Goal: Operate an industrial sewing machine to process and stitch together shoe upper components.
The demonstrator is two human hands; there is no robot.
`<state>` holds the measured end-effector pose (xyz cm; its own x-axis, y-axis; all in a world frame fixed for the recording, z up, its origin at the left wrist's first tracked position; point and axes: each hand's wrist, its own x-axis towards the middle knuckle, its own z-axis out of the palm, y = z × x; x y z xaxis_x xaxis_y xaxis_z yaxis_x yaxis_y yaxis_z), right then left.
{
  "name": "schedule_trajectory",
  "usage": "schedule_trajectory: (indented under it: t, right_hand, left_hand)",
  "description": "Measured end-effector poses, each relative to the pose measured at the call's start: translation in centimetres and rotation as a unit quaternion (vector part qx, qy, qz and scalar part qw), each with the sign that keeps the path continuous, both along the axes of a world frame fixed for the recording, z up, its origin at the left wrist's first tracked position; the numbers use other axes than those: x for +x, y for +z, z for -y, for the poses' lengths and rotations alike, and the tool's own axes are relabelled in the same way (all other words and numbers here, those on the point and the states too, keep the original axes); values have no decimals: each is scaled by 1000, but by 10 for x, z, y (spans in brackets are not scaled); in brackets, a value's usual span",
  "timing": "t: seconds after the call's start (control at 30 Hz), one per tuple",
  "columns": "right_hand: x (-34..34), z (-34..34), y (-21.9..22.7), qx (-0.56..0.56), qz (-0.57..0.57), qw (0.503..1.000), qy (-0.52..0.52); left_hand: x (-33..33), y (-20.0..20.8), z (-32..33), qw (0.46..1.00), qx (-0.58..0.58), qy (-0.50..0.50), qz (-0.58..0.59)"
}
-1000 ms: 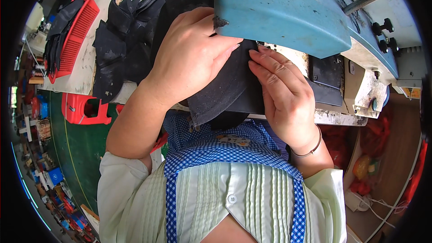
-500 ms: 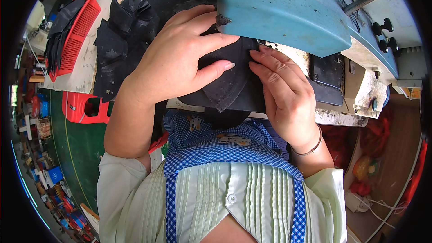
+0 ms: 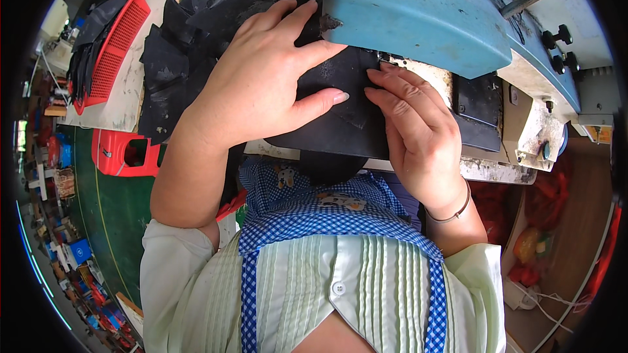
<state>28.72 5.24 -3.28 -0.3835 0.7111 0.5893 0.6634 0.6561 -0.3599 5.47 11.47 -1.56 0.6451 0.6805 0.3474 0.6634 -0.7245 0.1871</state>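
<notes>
Both hands lie flat, fingers spread, on a black fabric piece (image 3: 340,111) at the table (image 3: 124,111) edge, under a blue sewing machine (image 3: 418,19). Left hand (image 3: 261,85) presses its upper part; right hand (image 3: 418,137) holds its right edge. A red basket (image 3: 111,39) sits far left.

needle area hidden under blue machine head (image 3: 418,19)
</notes>
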Motion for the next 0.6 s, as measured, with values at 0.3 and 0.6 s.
schedule_trajectory:
  t: [0.3,0.6]
  right_hand:
    - [0,2,1,14,7,1000,-3]
    - [1,0,1,11,9,1000,-5]
  left_hand:
    - [4,-6,-10,999,33,36,9]
    - [14,-9,-25,994,61,94,4]
